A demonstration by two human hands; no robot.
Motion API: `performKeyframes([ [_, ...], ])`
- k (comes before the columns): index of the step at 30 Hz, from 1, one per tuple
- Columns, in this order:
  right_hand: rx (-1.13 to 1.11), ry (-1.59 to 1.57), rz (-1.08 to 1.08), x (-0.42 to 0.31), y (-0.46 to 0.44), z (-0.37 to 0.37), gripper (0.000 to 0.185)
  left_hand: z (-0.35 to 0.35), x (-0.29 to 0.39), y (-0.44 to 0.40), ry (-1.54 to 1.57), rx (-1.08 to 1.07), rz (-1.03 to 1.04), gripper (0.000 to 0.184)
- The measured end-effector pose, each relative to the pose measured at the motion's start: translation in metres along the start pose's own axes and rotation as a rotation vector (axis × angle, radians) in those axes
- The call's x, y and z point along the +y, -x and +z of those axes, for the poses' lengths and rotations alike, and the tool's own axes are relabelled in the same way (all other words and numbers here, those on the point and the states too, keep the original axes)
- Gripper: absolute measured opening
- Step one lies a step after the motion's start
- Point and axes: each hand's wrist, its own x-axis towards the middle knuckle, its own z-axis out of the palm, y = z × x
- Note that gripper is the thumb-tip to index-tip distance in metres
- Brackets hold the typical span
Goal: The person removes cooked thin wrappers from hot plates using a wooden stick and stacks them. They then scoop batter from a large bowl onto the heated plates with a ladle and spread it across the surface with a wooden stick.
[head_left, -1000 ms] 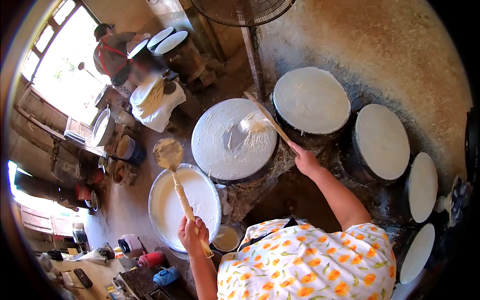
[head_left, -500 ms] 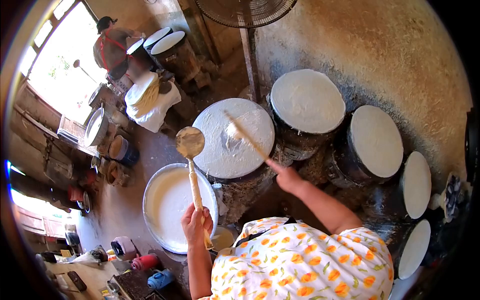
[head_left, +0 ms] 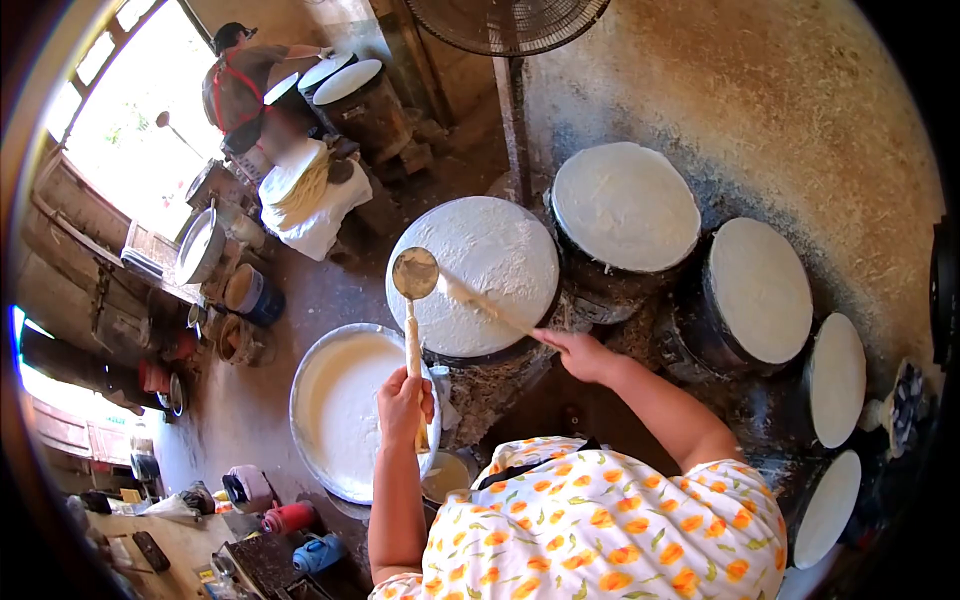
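My left hand (head_left: pixel 402 404) is wrapped round the pale handle of a ladle (head_left: pixel 415 274), held upright with its round bowl in front of the near-left part of the large round griddle (head_left: pixel 472 215). A whitish coat covers the griddle's top. My right hand (head_left: pixel 580 355) grips a wooden stick (head_left: pixel 500 313) whose pale, thick end lies over the griddle; whether it touches the coat I cannot tell. Below the ladle, a wide basin (head_left: pixel 297 425) of creamy white batter stands left of my body, partly hidden by my left hand and the ladle handle.
More white-topped drums (head_left: pixel 625 205) curve round to my right along the wall. A fan (head_left: pixel 508 25) stands at the back. Far left, a co-worker (head_left: pixel 238 95) reaches over other drums, near a cloth-covered stack of flat pale sheets (head_left: pixel 300 200). Buckets (head_left: pixel 252 297) line the left side.
The stick's end has moved down and left across the griddle, and the white lump with the darker patch there is spread out. The ladle has shifted slightly right. The co-worker's arm now stretches out.
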Motion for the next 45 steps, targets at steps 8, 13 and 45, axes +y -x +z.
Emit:
performKeyframes([
  [8,0.247,-0.155,0.277,0.002,0.050,-0.001,0.061,0.005,-0.009,-0.009,-0.112,0.004,-0.069,0.016],
  [13,-0.010,-0.514,0.197,-0.021,0.066,0.055,0.062,0.020,-0.010,0.035,0.164,-0.039,-0.300,0.011],
  [45,-0.316,0.449,0.394,-0.071,0.138,0.113,0.064,-0.267,-0.175,0.063,1.462,-0.059,0.032,0.037],
])
